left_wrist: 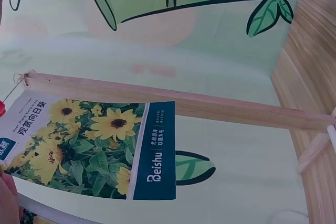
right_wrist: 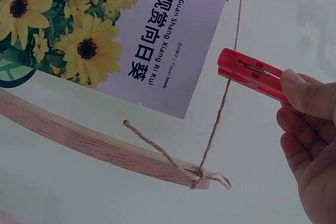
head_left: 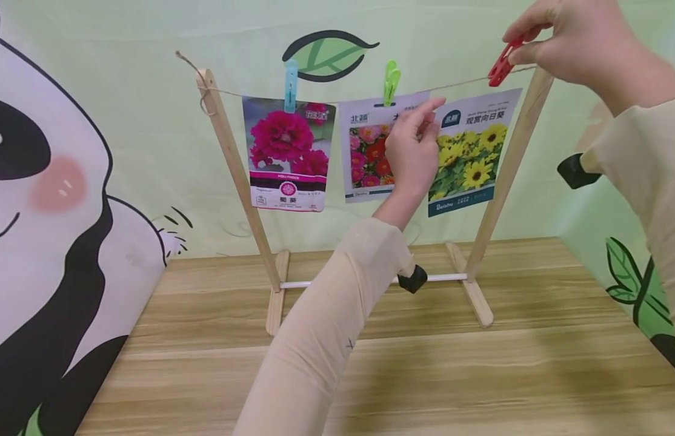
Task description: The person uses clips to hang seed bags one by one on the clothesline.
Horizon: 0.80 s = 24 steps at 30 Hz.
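Observation:
My left hand [head_left: 414, 145] holds a sunflower seed packet [head_left: 471, 154] by its upper left corner, its index finger pointing toward the twine. The packet shows yellow flowers above a dark blue band. My right hand [head_left: 583, 45] pinches a red clothespin [head_left: 503, 63] between thumb and fingers. In the right wrist view, the clothespin's nose [right_wrist: 228, 66] lies across the twine [right_wrist: 218, 116], a little apart from the packet's top edge. A green clothespin [head_left: 391, 83] is on the zinnia-like flower packet [head_left: 355, 151], partly behind my left hand. A blue clothespin [head_left: 291, 88] holds the hollyhock packet [head_left: 288, 151].
The twine is tied between two wooden posts [head_left: 234, 157], joined low down by a white rod [head_left: 446, 277]. The frame's feet [head_left: 474, 290] stand on a wood-grain table [head_left: 479, 375]. Behind hangs a pale green backdrop [head_left: 168, 145] with a panda and leaves.

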Each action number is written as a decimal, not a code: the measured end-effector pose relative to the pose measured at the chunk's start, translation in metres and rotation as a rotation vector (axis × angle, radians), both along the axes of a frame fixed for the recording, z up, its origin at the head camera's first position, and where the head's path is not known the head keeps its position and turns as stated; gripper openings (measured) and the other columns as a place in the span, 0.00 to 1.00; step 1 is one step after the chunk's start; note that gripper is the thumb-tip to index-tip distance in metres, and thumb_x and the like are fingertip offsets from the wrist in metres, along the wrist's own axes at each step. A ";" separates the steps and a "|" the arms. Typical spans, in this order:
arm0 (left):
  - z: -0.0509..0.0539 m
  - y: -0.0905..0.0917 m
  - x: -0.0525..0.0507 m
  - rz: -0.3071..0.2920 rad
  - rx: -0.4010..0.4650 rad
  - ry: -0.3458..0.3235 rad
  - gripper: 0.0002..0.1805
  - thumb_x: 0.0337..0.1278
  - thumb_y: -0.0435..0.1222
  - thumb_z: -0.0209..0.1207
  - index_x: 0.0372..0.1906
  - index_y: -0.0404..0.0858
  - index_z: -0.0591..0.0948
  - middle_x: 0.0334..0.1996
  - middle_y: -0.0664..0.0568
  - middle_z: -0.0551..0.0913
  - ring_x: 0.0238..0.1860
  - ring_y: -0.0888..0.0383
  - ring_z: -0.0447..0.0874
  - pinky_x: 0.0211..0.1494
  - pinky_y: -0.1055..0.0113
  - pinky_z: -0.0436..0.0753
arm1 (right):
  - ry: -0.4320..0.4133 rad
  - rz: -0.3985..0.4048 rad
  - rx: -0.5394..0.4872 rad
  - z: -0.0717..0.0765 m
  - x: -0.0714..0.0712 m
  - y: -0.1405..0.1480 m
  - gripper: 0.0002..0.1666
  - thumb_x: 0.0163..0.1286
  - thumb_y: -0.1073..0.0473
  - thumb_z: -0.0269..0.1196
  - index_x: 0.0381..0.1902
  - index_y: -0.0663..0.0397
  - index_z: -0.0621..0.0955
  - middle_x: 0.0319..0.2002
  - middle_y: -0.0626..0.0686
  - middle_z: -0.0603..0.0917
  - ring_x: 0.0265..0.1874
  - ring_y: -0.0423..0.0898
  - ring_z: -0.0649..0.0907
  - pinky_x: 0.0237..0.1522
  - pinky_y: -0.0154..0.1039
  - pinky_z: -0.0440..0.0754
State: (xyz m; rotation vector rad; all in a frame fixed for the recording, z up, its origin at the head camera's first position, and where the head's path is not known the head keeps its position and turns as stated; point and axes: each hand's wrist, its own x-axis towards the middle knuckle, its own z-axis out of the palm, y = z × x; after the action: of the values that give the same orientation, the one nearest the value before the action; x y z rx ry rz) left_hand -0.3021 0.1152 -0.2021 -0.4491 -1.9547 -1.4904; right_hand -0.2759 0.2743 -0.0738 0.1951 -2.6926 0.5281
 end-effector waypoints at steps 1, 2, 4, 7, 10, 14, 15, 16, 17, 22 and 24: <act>0.000 0.000 0.000 -0.001 0.000 0.001 0.15 0.57 0.33 0.53 0.48 0.47 0.79 0.35 0.56 0.77 0.35 0.66 0.72 0.35 0.88 0.70 | 0.000 -0.003 -0.004 0.000 -0.001 0.001 0.18 0.64 0.56 0.52 0.51 0.56 0.75 0.36 0.40 0.67 0.51 0.46 0.59 0.29 0.24 0.66; 0.000 0.000 0.000 -0.001 0.000 0.000 0.15 0.57 0.33 0.53 0.48 0.47 0.79 0.35 0.56 0.77 0.35 0.66 0.72 0.35 0.88 0.69 | 0.001 -0.007 -0.009 0.000 -0.001 0.002 0.18 0.64 0.56 0.53 0.51 0.55 0.75 0.36 0.40 0.67 0.51 0.46 0.59 0.29 0.24 0.66; 0.001 0.000 0.001 -0.002 0.000 -0.003 0.15 0.57 0.33 0.53 0.48 0.47 0.79 0.35 0.56 0.77 0.35 0.66 0.71 0.35 0.88 0.69 | 0.004 -0.010 -0.017 0.000 -0.002 0.002 0.18 0.64 0.55 0.53 0.51 0.54 0.75 0.39 0.41 0.68 0.50 0.45 0.59 0.30 0.25 0.66; 0.001 0.000 0.001 -0.007 0.007 -0.006 0.15 0.57 0.33 0.52 0.49 0.47 0.78 0.35 0.55 0.77 0.35 0.66 0.71 0.35 0.88 0.70 | 0.017 -0.011 -0.016 -0.001 -0.002 0.003 0.19 0.65 0.56 0.52 0.52 0.54 0.75 0.42 0.45 0.69 0.50 0.46 0.59 0.30 0.24 0.66; 0.001 0.000 0.001 -0.010 0.018 -0.006 0.15 0.57 0.33 0.52 0.49 0.47 0.78 0.35 0.55 0.77 0.35 0.66 0.71 0.34 0.88 0.70 | 0.020 -0.011 -0.011 0.000 -0.002 0.003 0.18 0.65 0.56 0.52 0.52 0.54 0.75 0.45 0.50 0.69 0.51 0.47 0.60 0.30 0.23 0.65; 0.001 0.001 0.001 -0.019 0.034 -0.004 0.15 0.57 0.33 0.52 0.49 0.48 0.78 0.35 0.55 0.77 0.35 0.66 0.70 0.35 0.87 0.70 | 0.008 -0.014 -0.008 0.000 -0.002 0.004 0.18 0.65 0.56 0.52 0.51 0.54 0.75 0.44 0.48 0.69 0.52 0.49 0.60 0.31 0.24 0.66; 0.001 0.001 0.001 -0.024 0.039 -0.003 0.15 0.57 0.33 0.52 0.49 0.47 0.78 0.35 0.55 0.77 0.35 0.66 0.70 0.35 0.88 0.70 | 0.009 -0.012 -0.006 0.000 -0.002 0.004 0.17 0.65 0.56 0.52 0.51 0.54 0.75 0.42 0.46 0.69 0.52 0.49 0.60 0.30 0.23 0.65; 0.001 0.001 0.001 -0.027 0.043 -0.002 0.15 0.57 0.33 0.52 0.49 0.47 0.78 0.36 0.55 0.77 0.36 0.66 0.70 0.36 0.88 0.70 | 0.007 -0.013 -0.005 0.000 -0.001 0.004 0.17 0.65 0.57 0.52 0.51 0.54 0.75 0.40 0.43 0.69 0.52 0.49 0.60 0.30 0.23 0.66; 0.001 0.002 0.001 -0.031 0.047 -0.001 0.15 0.57 0.33 0.52 0.49 0.47 0.78 0.36 0.55 0.77 0.36 0.66 0.71 0.36 0.88 0.71 | 0.005 -0.013 -0.002 0.001 -0.001 0.004 0.17 0.65 0.57 0.52 0.51 0.55 0.75 0.38 0.41 0.68 0.52 0.49 0.60 0.30 0.23 0.65; 0.002 0.004 0.002 -0.036 0.051 0.002 0.15 0.57 0.32 0.52 0.49 0.47 0.78 0.37 0.55 0.77 0.37 0.67 0.71 0.37 0.88 0.71 | -0.006 0.001 0.033 0.001 0.004 0.001 0.18 0.65 0.59 0.51 0.51 0.58 0.75 0.42 0.49 0.70 0.52 0.53 0.60 0.29 0.23 0.64; 0.002 0.004 0.003 -0.037 0.050 0.004 0.15 0.57 0.32 0.52 0.49 0.48 0.78 0.36 0.55 0.77 0.36 0.67 0.71 0.36 0.88 0.70 | -0.002 0.004 0.054 0.001 0.005 0.000 0.18 0.65 0.61 0.50 0.51 0.60 0.75 0.44 0.54 0.70 0.52 0.54 0.60 0.28 0.23 0.63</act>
State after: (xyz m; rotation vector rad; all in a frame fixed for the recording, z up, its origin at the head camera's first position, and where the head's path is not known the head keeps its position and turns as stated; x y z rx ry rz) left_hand -0.2995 0.1193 -0.2003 -0.4678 -1.9111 -1.5565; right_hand -0.2706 0.2746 -0.0728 0.2145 -2.7106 0.4569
